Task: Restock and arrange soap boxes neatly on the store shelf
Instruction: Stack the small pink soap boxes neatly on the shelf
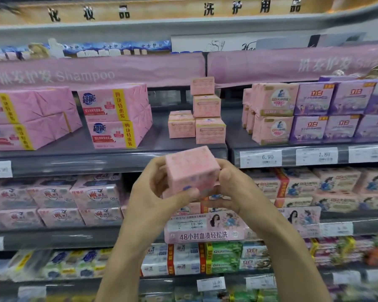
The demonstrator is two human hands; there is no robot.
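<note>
Both hands, left hand [155, 190] and right hand [231, 184], are gripping one pink soap box [191, 171], tilted, blurry blue print showing, below the shelf [109, 162].

matt pink paper soap box [192, 171], smooth grey metal shelf [74, 164]

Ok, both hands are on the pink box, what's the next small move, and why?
Probably lift the pink box up and forward onto the short stack. The left hand and right hand grip it in front of the shelf edge, and that stack stands lower than the tall stack beside it, so topping it should even the pile.
</note>
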